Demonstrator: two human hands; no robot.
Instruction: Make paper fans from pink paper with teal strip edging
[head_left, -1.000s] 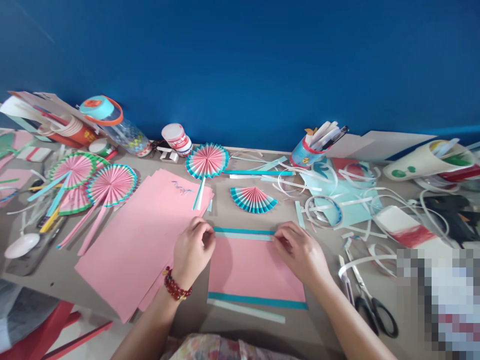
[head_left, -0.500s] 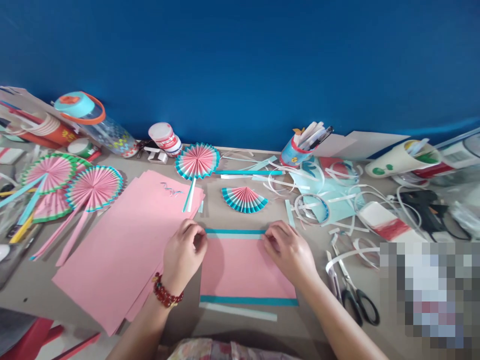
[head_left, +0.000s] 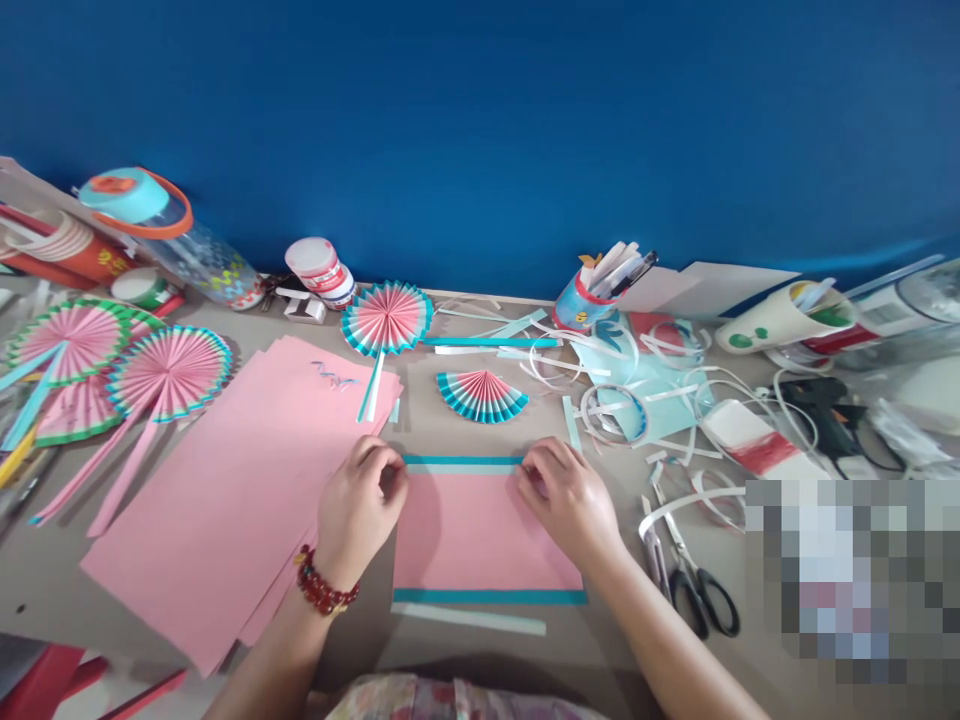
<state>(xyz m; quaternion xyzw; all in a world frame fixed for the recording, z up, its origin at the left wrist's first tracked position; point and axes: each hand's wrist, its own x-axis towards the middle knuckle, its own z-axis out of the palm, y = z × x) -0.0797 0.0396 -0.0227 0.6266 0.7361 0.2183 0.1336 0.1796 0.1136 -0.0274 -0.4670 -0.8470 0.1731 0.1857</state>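
Observation:
A pink sheet of paper (head_left: 480,530) lies flat on the table in front of me. A blue strip and a pale strip run along its far edge, and another blue strip (head_left: 487,596) runs along its near edge. At the far left corner, my left hand (head_left: 365,510) is closed in a pinch on the sheet's edge. My right hand (head_left: 570,500) pinches the same edge near the far right corner. Its fingertips are partly hidden by the hand. A loose pale paper strip (head_left: 469,618) lies just below the sheet.
Pink sheets (head_left: 217,490) are stacked at left, near pleated paper fans (head_left: 171,372). Beyond my hands lie a half-round fan (head_left: 482,396) and a round fan (head_left: 387,318). Scissors (head_left: 701,590), paper rings and a glue gun (head_left: 814,410) are at right. A pen cup (head_left: 581,300) stands behind.
The whole view has shifted slightly, so things appear a little further left. Both hands keep about the same place on the sheet's far edge.

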